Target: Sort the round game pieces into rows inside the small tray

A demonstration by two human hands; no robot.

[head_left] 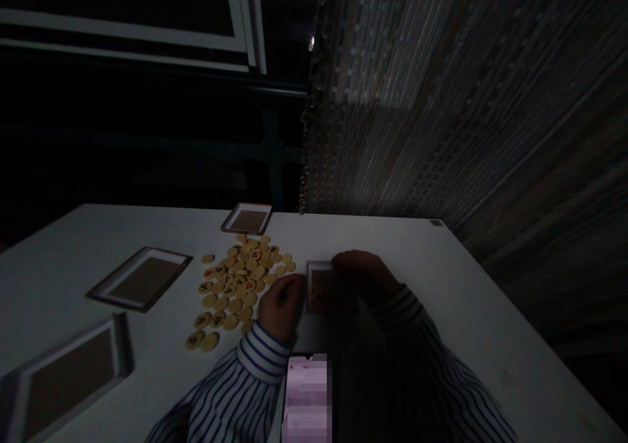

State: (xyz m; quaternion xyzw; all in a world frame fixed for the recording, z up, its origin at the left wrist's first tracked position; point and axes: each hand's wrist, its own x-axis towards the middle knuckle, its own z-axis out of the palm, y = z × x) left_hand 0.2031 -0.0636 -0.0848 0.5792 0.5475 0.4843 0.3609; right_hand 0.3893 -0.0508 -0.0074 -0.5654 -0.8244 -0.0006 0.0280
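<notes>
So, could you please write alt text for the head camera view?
A person's left hand and right hand flank a shallow tray on a white table in dim light. To their left are scattered round pieces, some marked red or black, and three more trays.

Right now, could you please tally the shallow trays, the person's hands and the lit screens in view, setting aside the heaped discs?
Shallow trays: 4
Hands: 2 (left hand, right hand)
Lit screen: 1
Total: 7

Long blue-striped white sleeves (233, 387)
</notes>
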